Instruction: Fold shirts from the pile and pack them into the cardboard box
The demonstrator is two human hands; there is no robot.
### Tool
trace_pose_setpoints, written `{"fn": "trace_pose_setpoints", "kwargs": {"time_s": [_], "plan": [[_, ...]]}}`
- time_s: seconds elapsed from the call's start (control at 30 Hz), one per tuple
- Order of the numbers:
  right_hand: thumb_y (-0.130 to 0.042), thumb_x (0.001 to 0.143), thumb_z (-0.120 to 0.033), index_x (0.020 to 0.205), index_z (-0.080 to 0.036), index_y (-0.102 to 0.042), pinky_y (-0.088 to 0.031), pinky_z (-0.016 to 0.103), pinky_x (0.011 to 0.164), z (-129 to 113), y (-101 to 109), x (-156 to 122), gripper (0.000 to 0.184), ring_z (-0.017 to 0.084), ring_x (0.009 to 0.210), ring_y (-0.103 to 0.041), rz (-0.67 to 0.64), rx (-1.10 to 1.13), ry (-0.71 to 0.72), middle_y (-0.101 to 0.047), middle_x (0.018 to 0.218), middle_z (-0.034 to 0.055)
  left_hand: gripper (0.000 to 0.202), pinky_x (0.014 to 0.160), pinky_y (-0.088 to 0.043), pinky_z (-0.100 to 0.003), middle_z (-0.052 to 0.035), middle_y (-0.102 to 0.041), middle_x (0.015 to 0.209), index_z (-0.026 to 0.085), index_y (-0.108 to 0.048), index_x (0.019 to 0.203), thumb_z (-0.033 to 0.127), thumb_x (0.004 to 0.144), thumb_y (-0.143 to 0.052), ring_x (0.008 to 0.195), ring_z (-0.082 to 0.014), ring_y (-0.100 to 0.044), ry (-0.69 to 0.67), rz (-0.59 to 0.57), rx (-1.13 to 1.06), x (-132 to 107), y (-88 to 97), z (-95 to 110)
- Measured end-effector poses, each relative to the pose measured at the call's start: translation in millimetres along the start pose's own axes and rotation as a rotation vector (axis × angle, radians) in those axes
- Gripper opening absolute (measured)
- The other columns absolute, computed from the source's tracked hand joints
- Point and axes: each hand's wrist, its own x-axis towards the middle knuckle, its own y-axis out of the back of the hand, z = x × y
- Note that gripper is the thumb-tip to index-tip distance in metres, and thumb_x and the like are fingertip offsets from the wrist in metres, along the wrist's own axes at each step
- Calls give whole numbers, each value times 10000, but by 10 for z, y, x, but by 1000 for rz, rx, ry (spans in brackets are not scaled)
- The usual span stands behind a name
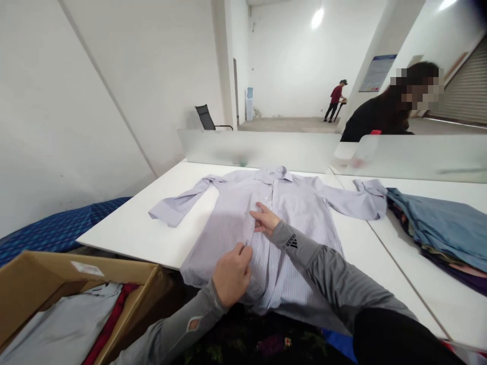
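A pale lilac striped button-up shirt (304, 205) lies face up on the white table (129, 228), sleeves spread to both sides, collar at the far end. My left hand (231, 274) pinches the front placket near the lower middle of the shirt, fingers closed on the fabric. My right hand (265, 220) grips the same placket a little higher up, thumb and fingers pressed on the cloth. Both arms wear grey sleeves.
A cardboard box (34, 274) with grey and red clothes stands at the lower left. A pile of folded blue and dark garments (441, 228) lies on the right. A frosted divider (266, 147) runs along the table's far edge; a person sits behind it, another stands far back.
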Motion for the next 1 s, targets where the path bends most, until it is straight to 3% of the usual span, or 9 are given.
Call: {"fn": "trace_pose_setpoints", "kwargs": {"time_s": [0.17, 0.27, 0.43, 0.57, 0.67, 0.77, 0.87, 1.0], "plan": [[-557, 870, -108, 1340, -212, -418, -554, 225, 627, -163, 122, 656, 501, 98, 704, -631, 194, -39, 120, -652, 927, 10, 317, 664, -390, -296, -32, -543, 909, 230, -444, 905, 0, 697, -377, 736, -177, -566, 1, -34, -225, -68, 87, -56], [-567, 915, -216, 1261, -165, -509, -557, 290, 733, -309, 297, 1005, 355, 136, 860, -634, 314, -106, 177, -632, 1066, 56, 444, 702, -419, -292, -38, -576, 963, 248, -466, 1012, -7, 661, -376, 789, -184, -594, -27, -71, -307, -101, 0, -159], [-572, 923, -357, 1220, -159, -559, -532, 408, 846, -551, 598, 1423, 357, 198, 1008, -605, 442, -284, 242, -586, 1198, 87, 577, 657, -437, -280, -60, -592, 1037, 267, -518, 1118, -15, 627, -409, 789, -201, -631, -20, -272, -141, -76, -224, -357], [-576, 919, -350, 1224, -163, -561, -519, 424, 876, -769, 796, 1638, 358, 210, 1046, -593, 508, -448, 314, -574, 1231, 90, 465, 684, -453, -290, -73, -587, 1051, 248, -566, 1052, -2, 691, -411, 846, -215, -638, 35, -393, -30, -88, -156, -362], [-576, 919, -349, 1213, -164, -570, -511, 430, 892, -892, 964, 1742, 348, 214, 1062, -587, 546, -555, 351, -573, 1240, 89, 401, 722, -464, -288, -54, -596, 1026, 229, -563, 988, 2, 690, -423, 863, -200, -628, -7, -457, -107, -93, 21, -243], [-577, 918, -353, 1212, -160, -569, -515, 428, 884, -924, 1122, 1746, 351, 214, 1055, -590, 581, -643, 359, -577, 1229, 88, 406, 747, -472, -274, -29, -611, 1030, 243, -560, 1024, 9, 718, -430, 857, -172, -615, -165, -465, -264, -56, 131, -73], [-577, 918, -355, 1212, -160, -568, -519, 424, 875, -893, 1216, 1614, 353, 211, 1043, -594, 607, -724, 346, -581, 1218, 87, 387, 820, -486, -275, -25, -621, 1105, 273, -518, 1189, 128, 831, -493, 936, -175, -611, -317, -443, -395, -17, 90, 52], [-560, 930, -340, 1196, -153, -577, -502, 415, 909, -845, 1239, 1269, 326, 195, 1057, -588, 636, -817, 346, -565, 1241, 88, 393, 854, -505, -331, -65, -631, 1130, 237, -448, 1321, 285, 931, -469, 983, -207, -614, -282, -342, -341, -38, -59, 74]]}}
